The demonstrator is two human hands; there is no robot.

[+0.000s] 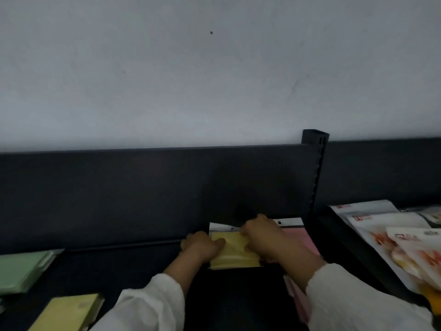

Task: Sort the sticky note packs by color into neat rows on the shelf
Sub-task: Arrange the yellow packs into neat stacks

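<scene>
A yellow sticky note pack (235, 253) lies on the dark shelf (133, 271) near its back wall, between both my hands. My left hand (201, 246) grips its left edge, with the thumb laid over the top. My right hand (262, 237) holds its right side, fingers curled over the upper corner. Pink packs (301, 237) lie right behind and under my right wrist, partly hidden. A green pack (22, 271) rests at the far left. Another yellow pack (69, 312) sits at the lower left.
A black slotted upright post (316, 168) divides this shelf from the neighbouring bay. There, white printed packets (393, 240) lie stacked at an angle. A dark back panel (143, 192) closes the shelf behind; a pale wall rises above it.
</scene>
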